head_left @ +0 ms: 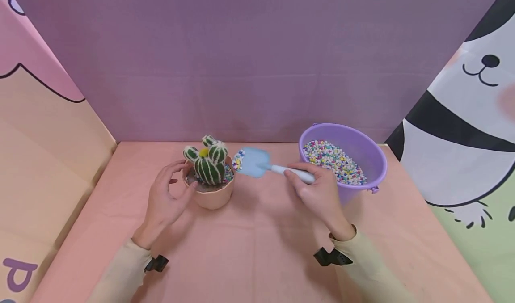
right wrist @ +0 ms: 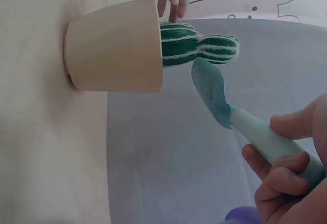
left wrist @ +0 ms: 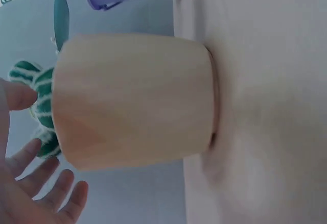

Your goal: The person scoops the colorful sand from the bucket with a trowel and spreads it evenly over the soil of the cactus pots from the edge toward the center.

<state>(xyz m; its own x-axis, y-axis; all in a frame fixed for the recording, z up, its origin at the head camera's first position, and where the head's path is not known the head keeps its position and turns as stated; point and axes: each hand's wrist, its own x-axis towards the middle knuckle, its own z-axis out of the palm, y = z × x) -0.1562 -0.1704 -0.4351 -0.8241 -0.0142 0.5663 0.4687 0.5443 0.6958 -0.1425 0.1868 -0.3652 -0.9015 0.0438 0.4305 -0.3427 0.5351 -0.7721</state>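
Observation:
My right hand (head_left: 322,191) grips the pale handle of a light blue toy shovel (head_left: 256,161). Small multicoloured pellets (head_left: 238,159) lie at the tip of its blade, which reaches the right rim of a peach flowerpot (head_left: 213,199). In the pot stands a green cactus (head_left: 209,170) with white stripes and a yellow tuft, and more pellets lie around its base. At the pot's left side is my left hand (head_left: 166,200), fingers spread and relaxed, thumb near the front rim. The left wrist view shows the fingers (left wrist: 61,188) loosely bent beside the pot's top.
A purple bucket (head_left: 368,160) with many multicoloured pellets (head_left: 334,160) stands on the right, just behind my right hand. The pink tabletop (head_left: 257,249) ends at a purple backdrop (head_left: 257,70). Printed side panels flank the table, with a panda (head_left: 474,160) on the right one.

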